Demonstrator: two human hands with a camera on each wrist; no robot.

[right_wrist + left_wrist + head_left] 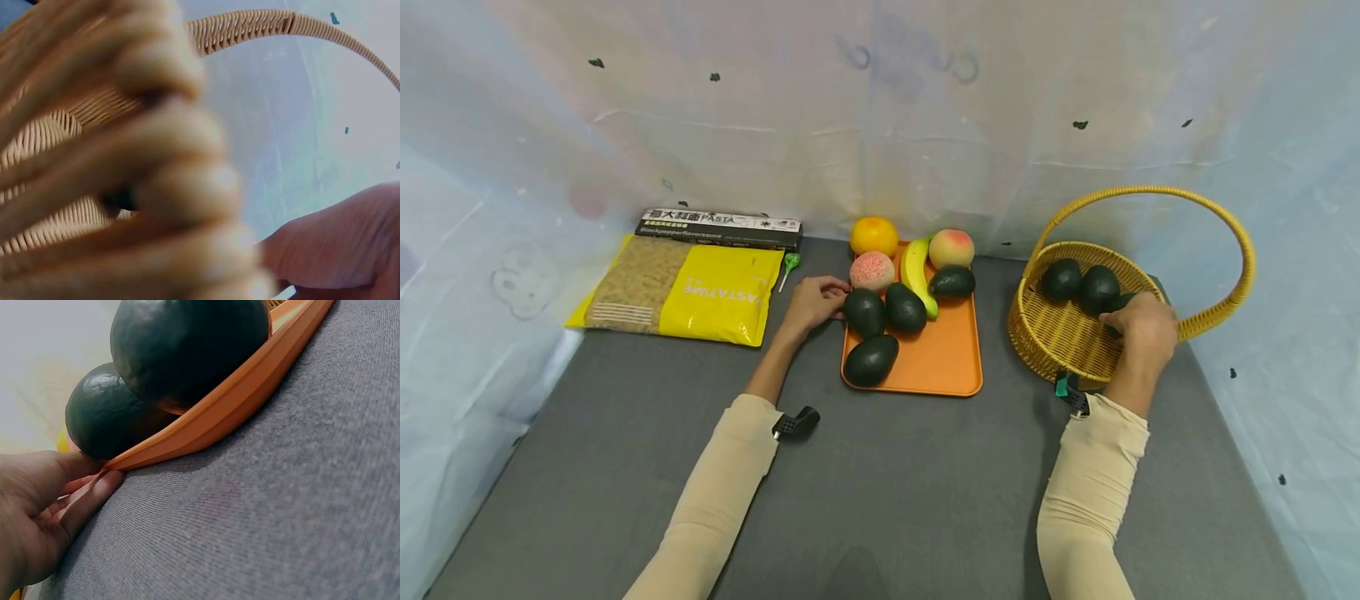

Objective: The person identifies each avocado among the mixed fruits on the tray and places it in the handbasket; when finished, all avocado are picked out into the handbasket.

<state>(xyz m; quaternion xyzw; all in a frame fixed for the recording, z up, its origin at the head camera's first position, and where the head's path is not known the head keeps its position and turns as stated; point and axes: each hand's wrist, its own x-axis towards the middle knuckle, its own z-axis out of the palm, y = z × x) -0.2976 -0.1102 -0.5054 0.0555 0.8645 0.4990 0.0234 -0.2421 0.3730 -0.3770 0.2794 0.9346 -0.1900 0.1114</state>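
Observation:
My left hand (816,302) is at the left edge of an orange tray (951,354), pinching its rim between thumb and fingers, as the left wrist view shows. On the tray lie several dark avocados (871,361), a banana (914,271), a pink peach (872,272), another peach (952,249) and an orange (874,237). My right hand (1146,327) reaches over the near right rim of a yellow wicker basket (1037,348) and holds an avocado (1122,302), mostly covered by the hand. Two more avocados (1062,280) lie beside it. Basket weave blocks most of the right wrist view.
A yellow pasta bag (722,292) lies at the left, with a black and white pasta box (718,229) behind it. A green lollipop (792,262) lies beside the bag. The basket's tall handle (1150,191) arches over it. Pale sheeting borders the grey table.

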